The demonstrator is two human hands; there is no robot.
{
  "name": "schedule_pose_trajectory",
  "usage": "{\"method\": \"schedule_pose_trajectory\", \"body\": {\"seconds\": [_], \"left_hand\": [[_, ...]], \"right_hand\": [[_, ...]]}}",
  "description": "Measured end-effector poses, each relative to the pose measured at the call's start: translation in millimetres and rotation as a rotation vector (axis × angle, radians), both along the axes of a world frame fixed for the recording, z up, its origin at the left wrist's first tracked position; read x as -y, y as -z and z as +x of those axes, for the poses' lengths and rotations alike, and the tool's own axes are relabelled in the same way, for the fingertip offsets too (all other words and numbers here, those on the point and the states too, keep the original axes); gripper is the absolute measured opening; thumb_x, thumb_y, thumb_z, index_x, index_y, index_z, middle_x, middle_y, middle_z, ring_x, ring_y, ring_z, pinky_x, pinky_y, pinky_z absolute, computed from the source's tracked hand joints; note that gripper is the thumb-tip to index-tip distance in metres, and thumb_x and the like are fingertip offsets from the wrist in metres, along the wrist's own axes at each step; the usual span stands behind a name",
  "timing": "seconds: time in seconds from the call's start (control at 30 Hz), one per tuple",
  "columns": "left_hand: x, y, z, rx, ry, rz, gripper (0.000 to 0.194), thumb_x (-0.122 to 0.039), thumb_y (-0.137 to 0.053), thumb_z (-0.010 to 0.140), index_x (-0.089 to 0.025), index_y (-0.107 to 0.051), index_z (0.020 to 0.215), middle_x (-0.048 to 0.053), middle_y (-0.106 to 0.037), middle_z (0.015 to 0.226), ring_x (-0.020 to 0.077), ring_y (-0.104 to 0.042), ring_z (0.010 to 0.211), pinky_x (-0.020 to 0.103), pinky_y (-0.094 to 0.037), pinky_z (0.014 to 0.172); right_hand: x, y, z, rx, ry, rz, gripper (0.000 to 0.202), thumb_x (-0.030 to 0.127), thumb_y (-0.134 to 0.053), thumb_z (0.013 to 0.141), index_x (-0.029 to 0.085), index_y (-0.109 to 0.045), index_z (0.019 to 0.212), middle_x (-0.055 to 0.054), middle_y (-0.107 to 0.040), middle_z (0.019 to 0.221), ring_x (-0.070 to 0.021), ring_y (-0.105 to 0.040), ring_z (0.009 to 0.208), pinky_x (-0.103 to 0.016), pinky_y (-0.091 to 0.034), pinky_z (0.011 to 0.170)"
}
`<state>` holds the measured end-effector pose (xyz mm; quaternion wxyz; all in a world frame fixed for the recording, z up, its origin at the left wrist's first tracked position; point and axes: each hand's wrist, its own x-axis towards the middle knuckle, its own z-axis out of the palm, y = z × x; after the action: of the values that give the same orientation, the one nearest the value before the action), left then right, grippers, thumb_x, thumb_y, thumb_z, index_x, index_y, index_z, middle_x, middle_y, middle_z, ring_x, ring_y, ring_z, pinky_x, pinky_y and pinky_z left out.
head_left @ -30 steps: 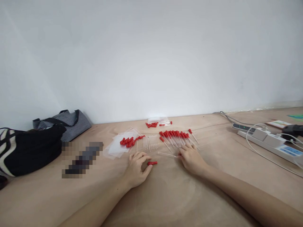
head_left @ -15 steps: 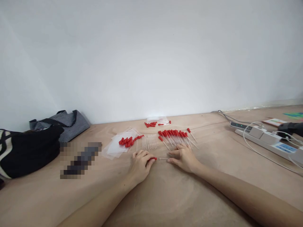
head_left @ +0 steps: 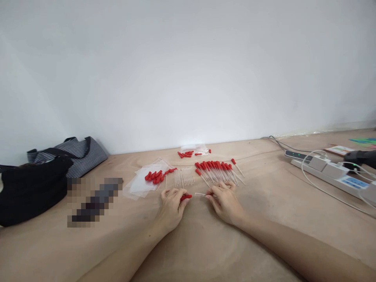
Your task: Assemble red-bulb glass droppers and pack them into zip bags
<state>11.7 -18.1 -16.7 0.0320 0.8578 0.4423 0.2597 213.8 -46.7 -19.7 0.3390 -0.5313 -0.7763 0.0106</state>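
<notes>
Between the fingers and thumb of my left hand [head_left: 172, 203] is a red rubber dropper bulb [head_left: 186, 197], its open end facing right. My right hand [head_left: 225, 199] pinches a clear glass dropper tube [head_left: 200, 194], whose end points left at the bulb; a small gap separates the two. Just beyond my right hand lies a row of droppers with red bulbs [head_left: 216, 166] fitted on clear tubes. Bare clear tubes [head_left: 184, 177] lie side by side ahead of the hands. Loose red bulbs [head_left: 154, 177] rest on clear plastic bags [head_left: 136, 184] beyond my left hand.
More red bulbs [head_left: 185, 154] and a plastic bag [head_left: 199, 149] lie near the wall. At left are a black bag [head_left: 35, 192], a striped bag [head_left: 88, 156] and a pixelated dark object [head_left: 98, 201]. A power strip [head_left: 337, 178] with cables stands at right.
My right hand has shifted its grip, its fingers closing in on the tube, whose end now sits slightly further left. The bulb stays in my left hand. The view has shifted slightly.
</notes>
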Motion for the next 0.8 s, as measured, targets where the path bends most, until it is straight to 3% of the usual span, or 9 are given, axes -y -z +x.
{"method": "schedule_pose_trajectory", "body": {"seconds": [0.33, 0.5, 0.8], "left_hand": [[2.1, -4.2, 3.7, -0.009, 0.044, 0.033, 0.014, -0.021, -0.043, 0.082, -0.023, -0.055, 0.089, -0.001, -0.065, 0.087, 0.0168, -0.055, 0.085, 0.041, -0.021, 0.089], [1.4, -3.2, 4.1, 0.005, 0.043, 0.060, 0.016, -0.022, -0.046, 0.082, -0.025, -0.060, 0.086, -0.002, -0.066, 0.076, 0.0166, -0.055, 0.079, 0.041, -0.022, 0.088], [5.7, -3.2, 5.5, 0.002, 0.100, 0.075, 0.017, -0.024, -0.044, 0.083, -0.023, -0.060, 0.078, -0.001, -0.065, 0.072, 0.0166, -0.054, 0.079, 0.044, -0.018, 0.091]], "right_hand": [[0.8, 2.9, -4.0, 0.041, -0.068, 0.004, 0.017, 0.023, -0.044, 0.084, 0.024, -0.061, 0.083, 0.000, -0.064, 0.072, -0.0148, -0.049, 0.078, -0.034, -0.020, 0.078], [2.5, 4.6, -6.0, -0.017, -0.144, 0.020, 0.018, 0.027, -0.046, 0.084, 0.026, -0.064, 0.085, -0.001, -0.063, 0.068, -0.0150, -0.047, 0.074, -0.033, -0.021, 0.075], [1.2, 6.7, -1.0, 0.086, -0.226, 0.127, 0.021, 0.019, -0.045, 0.082, 0.025, -0.064, 0.088, -0.001, -0.059, 0.064, -0.0141, -0.043, 0.073, -0.032, -0.021, 0.071]]}}
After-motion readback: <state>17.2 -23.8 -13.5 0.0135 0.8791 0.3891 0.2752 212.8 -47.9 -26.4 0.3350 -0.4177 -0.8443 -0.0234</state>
